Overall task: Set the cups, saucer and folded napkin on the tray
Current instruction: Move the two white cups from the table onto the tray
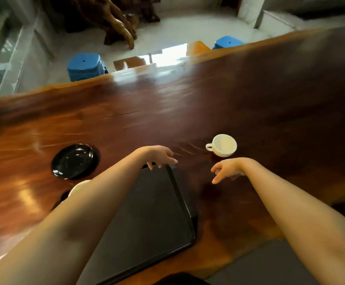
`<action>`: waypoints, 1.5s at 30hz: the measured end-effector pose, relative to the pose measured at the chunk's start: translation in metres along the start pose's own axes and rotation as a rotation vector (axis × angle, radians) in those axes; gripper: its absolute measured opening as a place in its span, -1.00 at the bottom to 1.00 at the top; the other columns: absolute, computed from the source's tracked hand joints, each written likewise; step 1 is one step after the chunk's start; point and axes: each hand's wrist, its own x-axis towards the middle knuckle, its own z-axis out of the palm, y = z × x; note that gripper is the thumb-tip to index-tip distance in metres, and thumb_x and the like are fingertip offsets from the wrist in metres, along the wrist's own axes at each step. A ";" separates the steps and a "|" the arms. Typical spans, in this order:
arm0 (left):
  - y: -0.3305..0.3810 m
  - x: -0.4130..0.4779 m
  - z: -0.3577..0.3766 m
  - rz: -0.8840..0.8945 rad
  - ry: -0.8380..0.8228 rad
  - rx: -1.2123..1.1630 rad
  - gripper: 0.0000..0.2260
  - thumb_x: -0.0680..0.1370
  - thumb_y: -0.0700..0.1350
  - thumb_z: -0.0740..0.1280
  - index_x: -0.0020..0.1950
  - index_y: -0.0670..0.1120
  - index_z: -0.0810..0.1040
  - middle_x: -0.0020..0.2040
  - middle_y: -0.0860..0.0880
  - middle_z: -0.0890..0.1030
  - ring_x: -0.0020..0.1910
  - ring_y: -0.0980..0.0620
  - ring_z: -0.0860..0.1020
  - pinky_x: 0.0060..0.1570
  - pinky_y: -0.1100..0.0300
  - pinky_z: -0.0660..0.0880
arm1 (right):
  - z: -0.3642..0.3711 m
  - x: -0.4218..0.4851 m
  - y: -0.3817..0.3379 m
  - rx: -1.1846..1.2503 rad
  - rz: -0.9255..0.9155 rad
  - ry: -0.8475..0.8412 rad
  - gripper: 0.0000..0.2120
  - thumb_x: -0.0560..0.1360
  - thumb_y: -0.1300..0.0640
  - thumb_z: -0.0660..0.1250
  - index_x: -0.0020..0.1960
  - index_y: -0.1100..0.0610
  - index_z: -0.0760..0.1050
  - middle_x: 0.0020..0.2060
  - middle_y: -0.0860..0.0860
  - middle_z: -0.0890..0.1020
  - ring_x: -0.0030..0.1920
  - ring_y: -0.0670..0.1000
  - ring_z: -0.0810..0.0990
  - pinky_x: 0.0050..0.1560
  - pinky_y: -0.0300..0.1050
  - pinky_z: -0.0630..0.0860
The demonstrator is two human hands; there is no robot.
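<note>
A dark rectangular tray (153,212) lies on the wooden table in front of me, with nothing on the part I can see. My left hand (161,156) hovers over the tray's far edge, fingers apart and holding nothing. My right hand (227,169) hangs open to the right of the tray, just short of a white cup (224,145) that stands on the table with its handle to the left. A black saucer (75,161) rests on the table to the left. Part of a second white cup (78,187) shows behind my left forearm. No napkin is in view.
The long polished wooden table (249,95) stretches away to the right. Beyond its far edge stand two blue stools (85,66) (228,42), an orange seat (197,48) and a carved wooden root piece (118,21) on a pale floor.
</note>
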 end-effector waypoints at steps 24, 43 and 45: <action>0.121 0.172 0.052 0.048 0.440 -0.308 -0.75 0.42 -0.34 0.29 0.05 -0.19 0.61 0.02 -0.21 0.66 0.03 -0.15 0.60 0.10 0.00 0.53 | -0.064 0.115 0.114 0.350 -0.417 0.480 -0.17 0.26 0.12 0.54 0.41 -0.03 0.21 0.38 0.03 0.32 0.40 0.11 0.22 0.42 0.17 0.17; 0.010 0.072 0.060 -0.184 0.996 -0.928 -0.77 0.53 -0.27 0.24 0.18 -0.13 0.49 0.14 -0.11 0.58 0.05 -0.02 0.57 0.09 0.03 0.56 | -0.004 0.092 -0.029 0.458 -0.702 0.324 -0.17 0.31 0.19 0.51 0.43 -0.06 0.13 0.40 -0.02 0.25 0.24 -0.16 0.22 0.22 -0.15 0.17; -0.013 0.058 0.065 -0.215 1.048 -1.004 -0.80 0.55 -0.23 0.25 0.17 -0.14 0.48 0.12 -0.11 0.58 -0.03 0.05 0.57 -0.01 0.14 0.58 | 0.015 0.091 -0.050 0.462 -0.708 0.317 -0.16 0.31 0.17 0.52 0.43 -0.08 0.13 0.41 -0.03 0.25 0.24 -0.18 0.21 0.20 -0.15 0.18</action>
